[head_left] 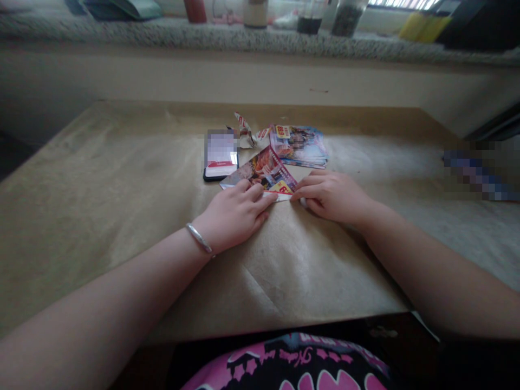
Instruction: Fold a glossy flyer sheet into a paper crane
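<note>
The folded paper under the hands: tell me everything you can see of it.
The folded paper looks thin and glossy, roughly triangular, its peak pointing away from the person. Colourful pictures cover it, with a yellow patch near the right corner and a white strip along the near edge. It lies on the table; the left hand rests on its near edge, and the right hand's fingertips touch its right corner.

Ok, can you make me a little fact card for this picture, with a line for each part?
Left hand: resting on the near edge of a folded, colorful printed paper
Right hand: fingers at that paper's near right corner
Left wrist: silver bangle
Left of paper: phone, screen blurred out
Behind paper: stack of printed sheets; crumpled or folded white-and-red paper piece
Table: brownish surface
Windowsill: containers, too blurry to identify
</note>
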A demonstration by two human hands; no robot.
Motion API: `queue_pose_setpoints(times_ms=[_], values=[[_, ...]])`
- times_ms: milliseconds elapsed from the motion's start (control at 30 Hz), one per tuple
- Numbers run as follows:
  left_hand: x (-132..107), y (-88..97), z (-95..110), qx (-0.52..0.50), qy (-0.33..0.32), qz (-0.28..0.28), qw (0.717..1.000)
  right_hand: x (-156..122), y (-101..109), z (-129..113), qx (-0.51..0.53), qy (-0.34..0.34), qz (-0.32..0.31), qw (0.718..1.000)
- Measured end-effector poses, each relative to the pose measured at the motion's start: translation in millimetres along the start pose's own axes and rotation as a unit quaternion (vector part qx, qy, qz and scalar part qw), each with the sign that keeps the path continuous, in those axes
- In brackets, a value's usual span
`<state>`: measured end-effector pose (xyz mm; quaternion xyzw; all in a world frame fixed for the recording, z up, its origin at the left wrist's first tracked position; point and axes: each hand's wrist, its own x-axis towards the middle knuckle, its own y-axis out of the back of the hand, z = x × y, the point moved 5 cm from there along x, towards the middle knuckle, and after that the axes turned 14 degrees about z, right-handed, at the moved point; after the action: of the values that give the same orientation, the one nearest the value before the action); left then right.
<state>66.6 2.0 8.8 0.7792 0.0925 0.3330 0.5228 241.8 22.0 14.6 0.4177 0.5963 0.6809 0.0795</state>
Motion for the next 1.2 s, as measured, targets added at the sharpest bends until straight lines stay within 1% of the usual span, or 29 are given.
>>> queue_pose_setpoints(times_ms=[167,400,700,867,1033,1200], values=[[0.3,0.3,0.3,0.002,0.004,-0.003,1.0,1.7,-1.0,-2.8,-0.003,0.003,-0.003,1.0],[0.3,1.3,1.1,0.003,0.003,-0.003,1.0,3.5,-3.4,-5.9,0.01,0.03,0.008,0.999],[0.4,0.3,1.2,0.007,-0.014,0.015,1.0,4.3,-5.6,-7.6,0.019,0.017,0.013,1.0],[0.6,0.0,1.2,0.003,-0.015,-0.002,1.0,4.2,-8.2,-8.4,0.018,0.025,0.006,1.0],[1.1,-0.4,1.1,-0.001,-0.018,-0.008,1.0,4.5,-9.0,-8.5,0.02,0.031,0.01,0.999],[0.7,-0.8,0.3,-0.004,-0.01,-0.029,1.0,4.1,-10.2,-8.2,0.018,0.032,0.003,0.999]])
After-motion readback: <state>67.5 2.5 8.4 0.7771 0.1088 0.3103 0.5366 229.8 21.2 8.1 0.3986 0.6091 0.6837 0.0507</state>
